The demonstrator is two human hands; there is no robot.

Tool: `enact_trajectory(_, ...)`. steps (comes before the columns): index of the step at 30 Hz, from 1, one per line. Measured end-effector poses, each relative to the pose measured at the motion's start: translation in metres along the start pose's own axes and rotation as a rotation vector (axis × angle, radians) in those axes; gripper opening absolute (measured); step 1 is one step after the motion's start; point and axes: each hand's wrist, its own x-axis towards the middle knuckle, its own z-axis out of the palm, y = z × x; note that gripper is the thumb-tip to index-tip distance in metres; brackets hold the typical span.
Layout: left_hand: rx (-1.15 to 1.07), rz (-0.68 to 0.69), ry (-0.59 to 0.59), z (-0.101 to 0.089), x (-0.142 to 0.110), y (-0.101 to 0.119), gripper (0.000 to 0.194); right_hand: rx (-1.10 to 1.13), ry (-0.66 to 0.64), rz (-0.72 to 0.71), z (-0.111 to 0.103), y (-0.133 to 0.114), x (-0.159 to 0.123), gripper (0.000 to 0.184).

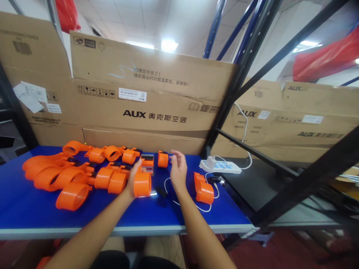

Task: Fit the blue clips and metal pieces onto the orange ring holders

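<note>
My left hand grips an orange plastic part with a wide ring-shaped end above the blue table. My right hand is raised to its right, fingers apart and slightly bent, with nothing visible in it. Just left of those fingertips stands a small orange piece with a dark top. Behind the left hand lies an orange and black item, partly covered by the fingers. Another orange ringed part rests to the right of my right forearm.
Several orange ringed parts crowd the left of the blue table. A white cable loops beside a small black object. At the right sits a white power strip. Large cardboard and a black post stand behind.
</note>
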Motion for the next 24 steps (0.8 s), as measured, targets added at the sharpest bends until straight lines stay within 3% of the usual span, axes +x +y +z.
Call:
enact_trajectory(2, -0.076, -0.035, 0.013, -0.001, -0.001, 0.004, 0.048, 0.004, 0.113, 0.120, -0.005, 0.015, 0.007, 0.041)
enact_trajectory(5, -0.134, -0.001, 0.099, 0.000, -0.003, 0.007, 0.041, -0.085, 0.116, 0.229, -0.014, 0.030, 0.015, 0.041)
enact_trajectory(10, -0.149, -0.001, 0.089, 0.001, -0.005, 0.007, 0.047, -0.694, -0.145, 0.064, -0.020, 0.024, 0.012, 0.037)
enact_trajectory(15, -0.106, 0.012, 0.081, 0.002, -0.004, 0.007, 0.049, -1.160, -0.406, 0.141, -0.018, 0.011, 0.001, 0.052)
enact_trajectory(19, -0.114, 0.030, 0.105, 0.003, -0.003, 0.007, 0.046, -1.238, -0.494, 0.158, -0.018, 0.008, 0.000, 0.043)
enact_trajectory(24, -0.099, -0.002, 0.079, 0.003, -0.005, 0.006, 0.050, -1.234, -0.487, 0.174, -0.017, 0.006, 0.000, 0.031)
